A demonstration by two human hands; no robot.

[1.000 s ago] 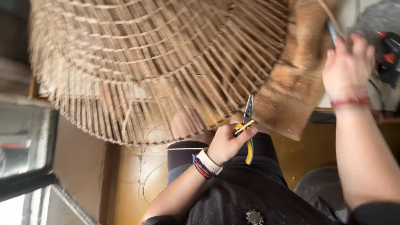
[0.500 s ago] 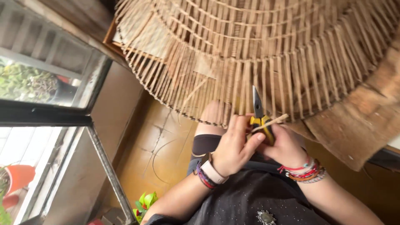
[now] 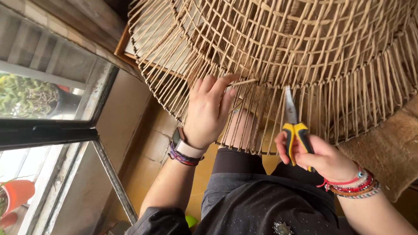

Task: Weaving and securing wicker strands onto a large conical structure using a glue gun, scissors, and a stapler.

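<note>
A large woven rattan basket (image 3: 305, 52) with loose strand ends hanging from its rim fills the upper part of the head view. My left hand (image 3: 207, 113), with a watch and bracelets on the wrist, pinches one loose rattan strand (image 3: 244, 82) at the basket's rim. My right hand (image 3: 320, 156), with beaded bracelets, grips yellow-handled cutting pliers (image 3: 294, 126). Their metal jaws point up into the hanging strands just right of my left hand.
A window with a dark frame (image 3: 48, 130) is at the left, with a potted plant (image 3: 26, 95) and an orange pot (image 3: 15, 193) behind the glass. A brown woven mat (image 3: 387, 152) lies at the right. My dark-clothed lap (image 3: 261, 200) is below, over a tan tiled floor (image 3: 152, 148).
The pliers passed from my left hand to my right hand. My left hand then rose to the basket rim and took a strand. The view swung left toward the window.
</note>
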